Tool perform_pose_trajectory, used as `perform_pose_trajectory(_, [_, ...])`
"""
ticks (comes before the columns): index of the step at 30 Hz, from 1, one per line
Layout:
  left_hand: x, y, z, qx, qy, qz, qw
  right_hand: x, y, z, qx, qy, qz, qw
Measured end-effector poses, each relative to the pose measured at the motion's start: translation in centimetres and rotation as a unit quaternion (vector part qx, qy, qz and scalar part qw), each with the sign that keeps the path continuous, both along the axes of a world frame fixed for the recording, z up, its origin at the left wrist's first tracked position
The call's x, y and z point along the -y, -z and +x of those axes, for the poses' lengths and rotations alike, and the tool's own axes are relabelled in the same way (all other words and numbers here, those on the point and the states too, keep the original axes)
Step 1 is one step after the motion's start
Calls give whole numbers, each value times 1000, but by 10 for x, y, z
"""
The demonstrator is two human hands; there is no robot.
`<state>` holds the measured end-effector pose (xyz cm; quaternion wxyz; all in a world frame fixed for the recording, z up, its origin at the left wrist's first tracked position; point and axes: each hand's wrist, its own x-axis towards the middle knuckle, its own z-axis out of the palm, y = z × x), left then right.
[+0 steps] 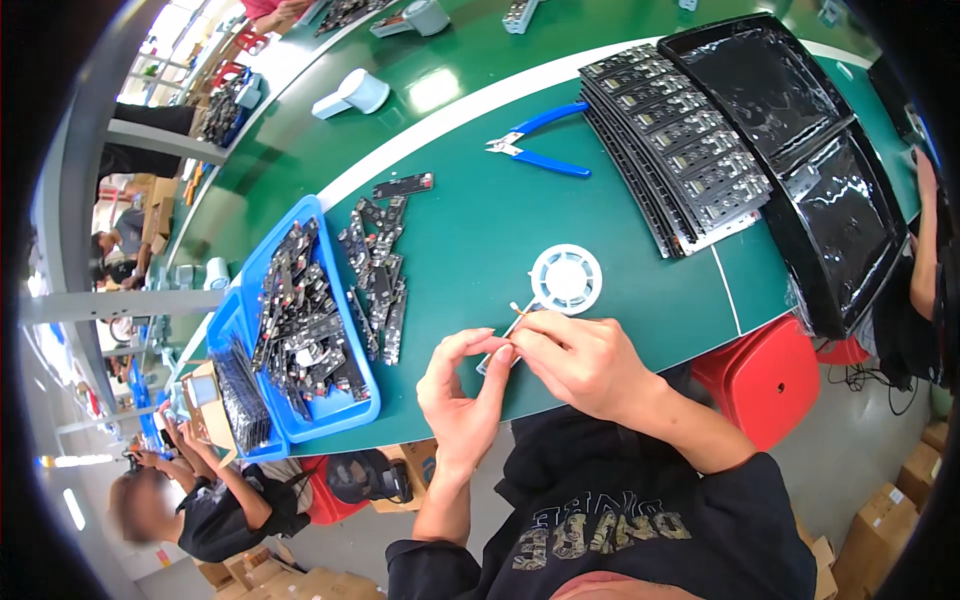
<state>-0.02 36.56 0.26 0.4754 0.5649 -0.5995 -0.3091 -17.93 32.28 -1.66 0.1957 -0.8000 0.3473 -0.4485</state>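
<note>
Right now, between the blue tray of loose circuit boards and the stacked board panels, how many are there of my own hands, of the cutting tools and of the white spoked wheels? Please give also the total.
Own hands (left hand, right hand): 2
Blue-handled diagonal cutters: 1
White spoked wheel: 1
Total: 4

Worktop (470, 235): tray (335, 425) of boards (305, 315) left, loose boards (384, 272) just right of it; cutters (508, 148) far centre, stacked panels (690, 135) right; fan head (567, 279) just beyond hands (590, 368).
</note>
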Motion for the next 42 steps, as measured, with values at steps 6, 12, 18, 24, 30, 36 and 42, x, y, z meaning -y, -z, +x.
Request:
perform_pose_trajectory(6, [4, -3, 5, -4, 8, -4, 1000, 0, 5, 1, 6, 0, 8, 1000])
perform_pose_trajectory(12, [55, -6, 51, 288, -182, -63, 938, 0, 3, 0, -7, -8, 7, 1000])
perform_pose_trajectory(18, [106, -7, 83, 417, -193, -124, 879, 0, 6, 0, 5, -6, 5, 1000])
perform_pose_trajectory(24, [153, -6, 84, 509, -118, 17, 852, 0, 7, -2, 7, -16, 27, 999])
perform_pose_trajectory(30, [160, 5, 82, 475, -113, 14, 873, 0, 8, -2, 10, -19, 21, 1000])
perform_pose_trajectory(36, [156, 7, 85, 415, -120, 3, 902, 1, 9, -4, 18, -19, 19, 999])
perform_pose_trajectory(42, [150, -7, 89, 344, -116, -93, 927, 1, 8, -1, 33, -9, 13, 999])
